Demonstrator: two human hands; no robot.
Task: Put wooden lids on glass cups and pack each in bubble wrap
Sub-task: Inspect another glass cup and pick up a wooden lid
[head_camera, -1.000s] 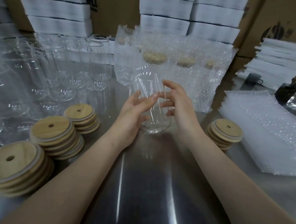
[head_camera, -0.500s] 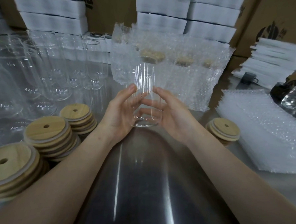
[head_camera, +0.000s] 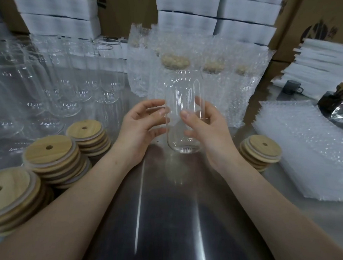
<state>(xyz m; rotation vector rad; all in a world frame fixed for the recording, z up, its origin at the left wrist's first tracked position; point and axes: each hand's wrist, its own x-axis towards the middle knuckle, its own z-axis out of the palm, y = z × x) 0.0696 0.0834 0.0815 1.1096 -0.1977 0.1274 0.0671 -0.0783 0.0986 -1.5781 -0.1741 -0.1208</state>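
Right now we have both hands on one glass cup [head_camera: 185,102]. It is upright and lidless, in front of us over the middle of the bench [head_camera: 162,218]; we cannot tell whether its base touches the metal. Our right hand [head_camera: 212,136] wraps it, thumb across the front wall and fingers behind. Our left hand [head_camera: 141,126] holds the other side with curled fingertips only.

The wall is smooth and the left grip looks light to us. If that hand leaves to fetch a lid before the right has a firm hold, the cup could slide down and knock the steel.

The tall stacks of wooden lids [head_camera: 52,155] sit close by our left forearm, with the bare glasses [head_camera: 73,89] crowded just behind them. A careless reach there could topple a stack or clip a glass.

The wrapped cups [head_camera: 189,75] stand right behind the one we hold, so a push forward could tip them.

Pressing a lid on crooked, with the cup not planted on the bench, may make it skid or pop out sideways. The small lid stack [head_camera: 261,152] beside the bubble wrap pile [head_camera: 308,157] looks like the safer reach.
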